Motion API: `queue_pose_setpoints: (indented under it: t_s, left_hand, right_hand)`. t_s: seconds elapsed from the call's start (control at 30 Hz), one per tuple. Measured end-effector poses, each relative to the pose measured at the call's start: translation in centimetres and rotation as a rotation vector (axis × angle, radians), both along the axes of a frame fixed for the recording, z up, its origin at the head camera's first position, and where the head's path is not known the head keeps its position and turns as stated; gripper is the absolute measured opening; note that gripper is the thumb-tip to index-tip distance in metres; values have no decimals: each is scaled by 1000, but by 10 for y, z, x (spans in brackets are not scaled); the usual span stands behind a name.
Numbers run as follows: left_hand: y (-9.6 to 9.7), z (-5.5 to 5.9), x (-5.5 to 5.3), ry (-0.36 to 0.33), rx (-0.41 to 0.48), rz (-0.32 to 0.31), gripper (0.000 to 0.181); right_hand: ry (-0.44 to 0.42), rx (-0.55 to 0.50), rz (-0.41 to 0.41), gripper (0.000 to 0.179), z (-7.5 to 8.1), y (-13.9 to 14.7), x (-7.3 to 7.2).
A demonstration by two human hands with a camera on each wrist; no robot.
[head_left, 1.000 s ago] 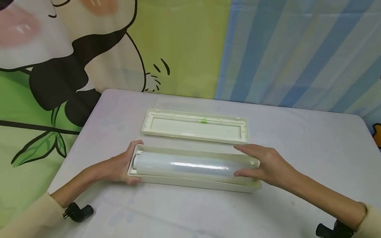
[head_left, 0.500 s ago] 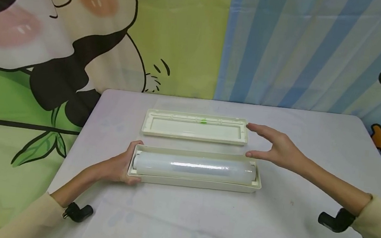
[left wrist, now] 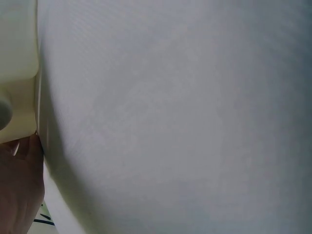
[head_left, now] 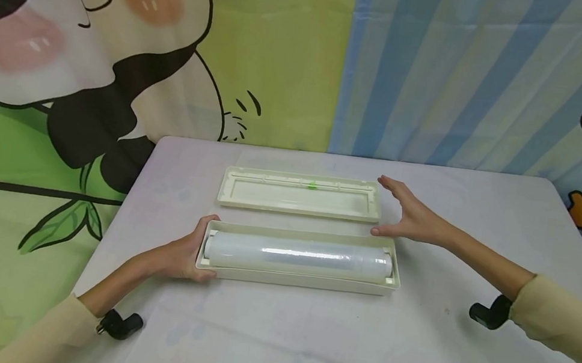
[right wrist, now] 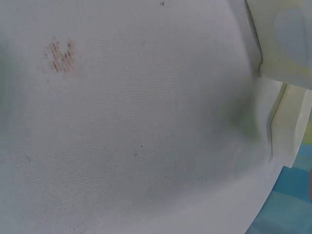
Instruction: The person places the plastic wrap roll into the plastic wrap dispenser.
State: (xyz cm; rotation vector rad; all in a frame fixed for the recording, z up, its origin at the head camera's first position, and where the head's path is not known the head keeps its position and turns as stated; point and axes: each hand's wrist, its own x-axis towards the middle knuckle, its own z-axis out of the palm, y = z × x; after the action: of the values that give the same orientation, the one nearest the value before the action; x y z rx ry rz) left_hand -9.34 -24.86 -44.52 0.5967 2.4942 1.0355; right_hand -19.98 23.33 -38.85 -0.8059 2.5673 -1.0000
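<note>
A long off-white cling film box (head_left: 300, 281) lies uncovered on the table, with a shiny roll of cling film (head_left: 298, 257) inside it. My left hand (head_left: 184, 255) grips the box's left end, thumb at the front and fingers at the back; part of this hand (left wrist: 22, 185) shows at the edge of the left wrist view. Behind the box lies its flat lid (head_left: 300, 198), inner side up, with a small green piece (head_left: 313, 185) on its far edge. At the lid's right end my right hand (head_left: 412, 217) spreads thumb and fingers apart, holding nothing.
A white cloth covers the table (head_left: 271, 342). Beyond its far edge hangs a printed curtain (head_left: 279, 53) with cartoon figures. In the right wrist view, a brownish stain (right wrist: 61, 56) marks the cloth.
My right hand has left the box's right end and moved back to the lid's right end, its fingers spread. My left hand has stayed on the box.
</note>
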Motion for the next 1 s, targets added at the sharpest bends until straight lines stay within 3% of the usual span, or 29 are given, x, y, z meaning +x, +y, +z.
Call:
queue_pose_setpoints:
  t_s: [0.3,0.8,1.0]
  left_hand:
    - [0,-1,0,2,-12,0,111]
    - [0,0,1,3,-3,-1,110]
    - [1,3,2,-6,5,3,110]
  right_hand:
    - [-28,40,12,116,-20,-4,-18]
    - [-61,53,-3,122,-33,-18,-34]
    - [-166,50,-61,124,-38,-19,-43]
